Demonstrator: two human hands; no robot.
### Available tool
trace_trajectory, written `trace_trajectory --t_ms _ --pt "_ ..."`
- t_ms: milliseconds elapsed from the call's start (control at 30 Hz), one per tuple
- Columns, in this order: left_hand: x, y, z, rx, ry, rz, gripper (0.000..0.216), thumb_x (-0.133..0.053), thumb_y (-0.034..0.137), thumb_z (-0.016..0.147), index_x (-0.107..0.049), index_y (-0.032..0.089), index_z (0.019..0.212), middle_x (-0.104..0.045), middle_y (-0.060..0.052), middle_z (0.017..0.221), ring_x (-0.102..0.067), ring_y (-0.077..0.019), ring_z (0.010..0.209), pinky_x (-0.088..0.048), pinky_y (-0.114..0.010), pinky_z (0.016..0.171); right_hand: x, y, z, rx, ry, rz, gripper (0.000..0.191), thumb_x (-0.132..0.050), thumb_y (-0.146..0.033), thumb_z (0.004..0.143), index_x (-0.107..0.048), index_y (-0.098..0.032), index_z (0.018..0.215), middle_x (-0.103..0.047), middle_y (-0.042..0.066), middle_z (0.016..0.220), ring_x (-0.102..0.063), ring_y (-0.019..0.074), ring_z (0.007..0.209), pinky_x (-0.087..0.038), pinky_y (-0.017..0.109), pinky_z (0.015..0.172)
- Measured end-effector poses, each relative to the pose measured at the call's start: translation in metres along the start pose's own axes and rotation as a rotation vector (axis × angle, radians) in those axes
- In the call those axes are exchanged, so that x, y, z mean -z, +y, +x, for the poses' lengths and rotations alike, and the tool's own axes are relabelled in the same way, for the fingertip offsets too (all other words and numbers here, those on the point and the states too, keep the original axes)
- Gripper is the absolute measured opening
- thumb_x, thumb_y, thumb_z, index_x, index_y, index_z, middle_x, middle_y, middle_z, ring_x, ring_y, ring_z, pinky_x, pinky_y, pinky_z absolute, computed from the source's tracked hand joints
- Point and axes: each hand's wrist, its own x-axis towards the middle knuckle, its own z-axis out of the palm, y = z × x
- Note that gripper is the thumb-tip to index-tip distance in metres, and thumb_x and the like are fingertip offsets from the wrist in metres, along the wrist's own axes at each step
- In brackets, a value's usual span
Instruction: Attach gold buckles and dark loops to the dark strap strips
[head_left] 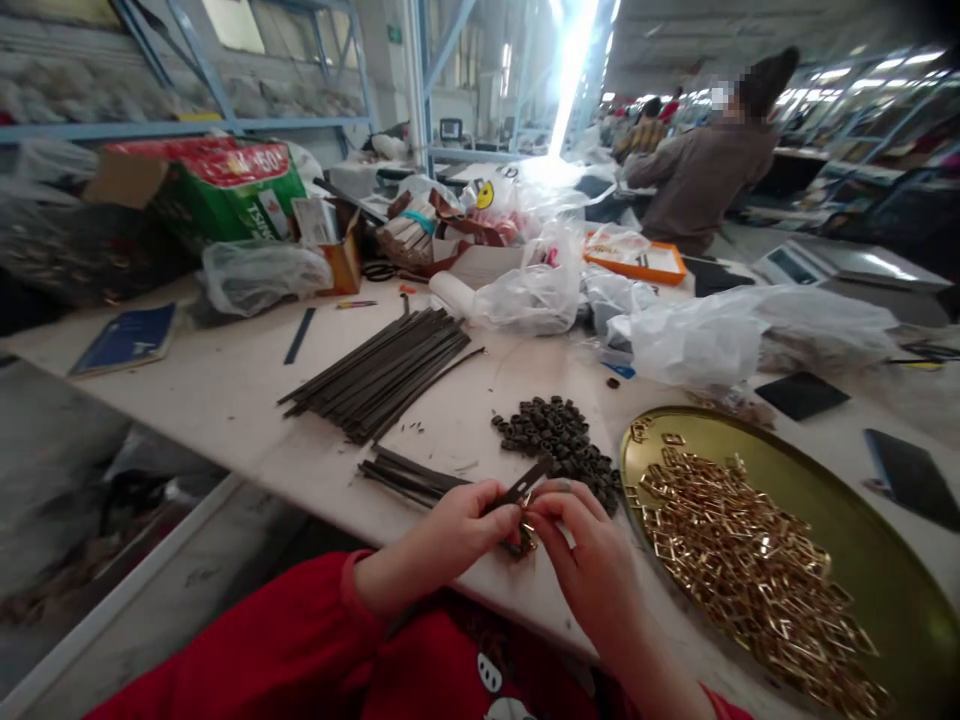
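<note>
My left hand [465, 528] is closed on a dark strap [529, 478], thumb on top, with the slotted end sticking out past the fingers. Facing it, my right hand [592, 550] pinches at gold-coloured metal buckles [528, 542] right by the strap; how they sit against it is partly hidden by the fingers. More dark strips [405, 474] lie under and left of my left hand. Just beyond both hands is a heap of small dark loops [551, 432]. To the right, a round gold tray [806, 500] holds many gold buckles [750, 560].
A bundle of long dark strips [382, 375] lies farther back on the table. Plastic bags [690, 335], an orange box [652, 262] and a green carton [225, 200] crowd the back. A phone [911, 475] is at the right, a blue booklet [127, 338] at the left. Another person [705, 175] stands beyond.
</note>
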Motion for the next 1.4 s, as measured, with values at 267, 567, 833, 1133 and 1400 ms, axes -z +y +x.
trace_trajectory --t_ms 267,567,833,1133,1400 --pt "0.004 -0.025 -0.008 -0.015 0.018 0.073 0.015 -0.052 0.027 0.077 -0.056 0.015 0.069 -0.058 0.002 0.068 -0.053 -0.0124 0.067 -0.04 -0.021 0.063 -0.019 0.001 -0.012 -0.285 -0.09 0.393 0.006 -0.051 -0.024 0.081 -0.053 -0.02 0.078 -0.059 0.0 0.073 -0.054 0.0139 0.061 -0.044 0.025 0.057" --pt "-0.005 -0.028 -0.017 -0.008 0.161 0.214 0.016 -0.053 0.03 0.072 -0.056 0.014 0.074 -0.053 0.004 0.065 -0.046 -0.0116 0.062 -0.036 -0.021 0.056 -0.026 -0.008 -0.022 -0.309 0.037 0.348 0.004 -0.055 -0.023 0.078 -0.057 -0.02 0.076 -0.059 0.0 0.071 -0.054 0.0155 0.066 -0.043 0.026 0.061" --pt "-0.005 -0.024 -0.022 -0.041 0.214 0.165 0.016 -0.05 0.029 0.075 -0.054 0.015 0.069 -0.052 0.004 0.065 -0.045 -0.0106 0.062 -0.036 -0.021 0.06 -0.027 -0.01 -0.029 -0.168 0.047 0.328 0.006 -0.055 -0.021 0.08 -0.061 -0.023 0.08 -0.064 0.004 0.092 -0.059 0.0189 0.086 -0.046 0.031 0.075" --pt "-0.003 -0.016 -0.025 0.011 0.098 0.132 0.017 -0.05 0.028 0.075 -0.051 0.015 0.064 -0.05 0.005 0.061 -0.044 -0.01 0.06 -0.034 -0.02 0.057 -0.026 -0.008 -0.026 -0.313 0.067 0.533 0.004 -0.062 -0.022 0.074 -0.059 -0.021 0.071 -0.065 0.001 0.078 -0.059 0.0167 0.074 -0.045 0.029 0.068" --pt "-0.001 -0.009 -0.019 0.02 0.067 0.15 0.018 -0.046 0.028 0.079 -0.05 0.016 0.066 -0.054 0.002 0.066 -0.049 -0.0118 0.065 -0.038 -0.021 0.061 -0.03 -0.001 -0.022 -0.456 0.068 0.719 0.015 -0.067 -0.032 0.07 -0.058 -0.02 0.074 -0.061 -0.001 0.066 -0.055 0.0139 0.061 -0.045 0.027 0.058"
